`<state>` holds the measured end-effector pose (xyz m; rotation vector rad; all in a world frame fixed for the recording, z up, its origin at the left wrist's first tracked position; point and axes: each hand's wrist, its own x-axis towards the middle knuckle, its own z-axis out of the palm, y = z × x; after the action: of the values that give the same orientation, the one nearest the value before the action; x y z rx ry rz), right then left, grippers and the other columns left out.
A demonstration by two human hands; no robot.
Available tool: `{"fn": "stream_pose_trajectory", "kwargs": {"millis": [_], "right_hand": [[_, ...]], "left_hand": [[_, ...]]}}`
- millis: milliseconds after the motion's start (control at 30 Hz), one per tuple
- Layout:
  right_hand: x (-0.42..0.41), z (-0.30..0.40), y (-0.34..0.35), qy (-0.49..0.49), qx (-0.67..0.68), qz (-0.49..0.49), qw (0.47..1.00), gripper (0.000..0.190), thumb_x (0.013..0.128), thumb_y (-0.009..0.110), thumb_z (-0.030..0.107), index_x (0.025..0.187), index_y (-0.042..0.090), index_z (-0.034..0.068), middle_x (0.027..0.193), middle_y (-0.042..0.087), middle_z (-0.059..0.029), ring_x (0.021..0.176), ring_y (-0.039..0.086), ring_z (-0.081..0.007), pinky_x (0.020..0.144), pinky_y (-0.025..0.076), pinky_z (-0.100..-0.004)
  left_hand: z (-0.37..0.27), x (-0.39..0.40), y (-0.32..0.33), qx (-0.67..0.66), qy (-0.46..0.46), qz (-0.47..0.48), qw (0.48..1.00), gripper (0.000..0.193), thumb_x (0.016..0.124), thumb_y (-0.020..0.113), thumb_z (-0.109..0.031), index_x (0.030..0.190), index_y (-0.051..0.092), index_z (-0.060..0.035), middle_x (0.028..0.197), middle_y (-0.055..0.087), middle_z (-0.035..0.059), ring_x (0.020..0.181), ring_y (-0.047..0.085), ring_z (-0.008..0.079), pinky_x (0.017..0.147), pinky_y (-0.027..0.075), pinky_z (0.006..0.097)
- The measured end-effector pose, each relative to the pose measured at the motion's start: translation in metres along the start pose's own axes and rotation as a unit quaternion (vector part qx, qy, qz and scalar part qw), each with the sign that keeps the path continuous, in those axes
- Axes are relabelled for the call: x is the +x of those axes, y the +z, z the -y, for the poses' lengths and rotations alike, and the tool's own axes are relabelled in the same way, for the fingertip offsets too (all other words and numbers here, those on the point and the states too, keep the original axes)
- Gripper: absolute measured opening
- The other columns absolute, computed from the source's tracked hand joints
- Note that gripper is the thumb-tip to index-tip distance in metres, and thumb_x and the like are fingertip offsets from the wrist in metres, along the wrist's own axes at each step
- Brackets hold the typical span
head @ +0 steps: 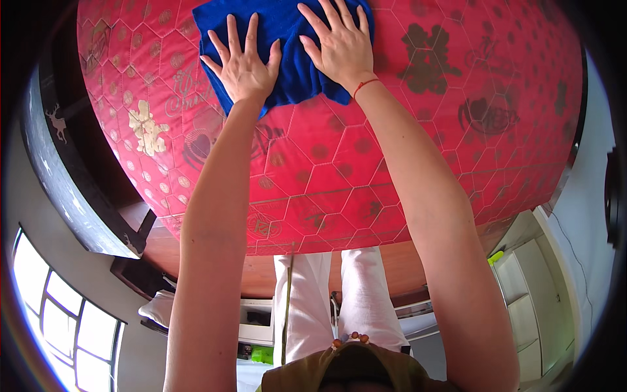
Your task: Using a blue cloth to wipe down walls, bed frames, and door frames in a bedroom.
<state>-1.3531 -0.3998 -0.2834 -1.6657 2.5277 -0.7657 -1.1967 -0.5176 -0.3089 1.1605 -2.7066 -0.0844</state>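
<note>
A blue cloth (pixel 289 59) lies on a red quilted bed cover (pixel 338 161) with gold and dark printed patterns. My left hand (pixel 247 68) rests palm down on the left part of the cloth, fingers spread. On its right part, my right hand (pixel 343 51) presses flat with the fingers apart, a thin red cord around the wrist. Neither hand has its fingers closed around the cloth. The cloth is wrinkled between the hands, and its far edge runs out of view at the top.
A dark curtain with deer prints (pixel 59 122) hangs left of the bed. There is a bright window (pixel 68 318) at lower left. Pale shelving (pixel 534 304) stands at lower right. Reddish wooden flooring (pixel 259 277) shows by my legs, in white trousers (pixel 303 299).
</note>
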Motion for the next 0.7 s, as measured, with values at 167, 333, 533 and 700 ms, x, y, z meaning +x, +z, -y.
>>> {"fn": "stream_pose_trajectory", "kwargs": {"millis": [167, 333, 533, 700], "right_hand": [[0.036, -0.004, 0.009, -0.009, -0.005, 0.002, 1.000, 0.059, 0.089, 0.060, 0.035, 0.143, 0.047, 0.015, 0.151, 0.039, -0.0158, 0.141, 0.033, -0.0335, 0.115, 0.024, -0.0539], [0.052, -0.002, 0.013, -0.015, -0.013, 0.011, 1.000, 0.059, 0.089, 0.060, 0.034, 0.143, 0.047, 0.014, 0.150, 0.039, -0.0163, 0.141, 0.033, -0.0341, 0.115, 0.024, -0.0537], [0.052, -0.001, 0.016, -0.025, -0.015, 0.002, 1.000, 0.059, 0.089, 0.060, 0.034, 0.142, 0.048, 0.014, 0.150, 0.040, -0.0171, 0.141, 0.033, -0.0344, 0.115, 0.024, -0.0539], [0.049, -0.004, 0.020, -0.043, -0.033, -0.034, 0.998, 0.056, 0.091, 0.057, 0.033, 0.142, 0.048, 0.013, 0.149, 0.040, -0.0171, 0.139, 0.036, -0.0348, 0.114, 0.026, -0.0537]], "left_hand": [[0.003, 0.024, 0.002, 0.008, -0.014, 0.012, 1.000, 0.065, 0.092, 0.050, -0.060, 0.150, 0.036, -0.0342, 0.160, 0.025, 0.0066, 0.147, 0.014, 0.0455, 0.111, 0.013, 0.0722], [0.006, 0.031, 0.000, 0.001, -0.017, 0.026, 1.000, 0.067, 0.092, 0.050, -0.060, 0.151, 0.033, -0.0345, 0.161, 0.024, 0.0071, 0.147, 0.013, 0.0458, 0.111, 0.013, 0.0721], [0.008, 0.028, -0.003, 0.000, -0.011, 0.021, 1.000, 0.067, 0.091, 0.051, -0.059, 0.151, 0.034, -0.0335, 0.161, 0.024, 0.0078, 0.147, 0.013, 0.0463, 0.111, 0.013, 0.0722], [-0.004, 0.030, -0.018, -0.017, 0.004, -0.024, 1.000, 0.065, 0.085, 0.064, -0.040, 0.142, 0.048, -0.0151, 0.152, 0.037, 0.0182, 0.143, 0.024, 0.0437, 0.113, 0.017, 0.0638]]}}
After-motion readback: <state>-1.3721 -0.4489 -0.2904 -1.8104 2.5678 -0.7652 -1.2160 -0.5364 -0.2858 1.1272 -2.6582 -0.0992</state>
